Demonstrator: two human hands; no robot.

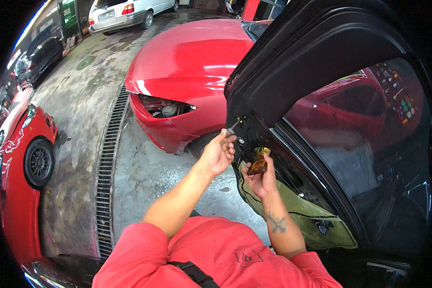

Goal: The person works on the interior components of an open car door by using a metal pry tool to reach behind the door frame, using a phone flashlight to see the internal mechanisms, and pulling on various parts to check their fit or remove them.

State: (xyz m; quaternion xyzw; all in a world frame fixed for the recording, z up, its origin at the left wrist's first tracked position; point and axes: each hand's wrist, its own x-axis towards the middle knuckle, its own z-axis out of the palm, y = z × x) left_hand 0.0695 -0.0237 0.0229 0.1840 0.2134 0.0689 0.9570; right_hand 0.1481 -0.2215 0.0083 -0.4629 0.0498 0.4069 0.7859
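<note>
My left hand (219, 154) is closed, pinching a thin grey rod-like tool (233, 127) between thumb and fingers. The tool's far end points up at the edge of a black car door (300, 48), by a small metal fitting (241, 118); whether they touch I cannot tell. Lower and to the right, my right hand (263, 181) is wrapped round a small shiny amber-and-gold object (258, 165), held close to the door's inner side. Its exact kind is not clear. An olive-green sheet (295, 207) covers the lower part of the door's inner face.
Beyond the door stands a red car (192, 62) with an exposed headlamp recess (165, 108). Another red car (21, 168) is at the left, and a white car (125, 12) at the back. A drain grate (108, 177) runs along the concrete floor (77, 134).
</note>
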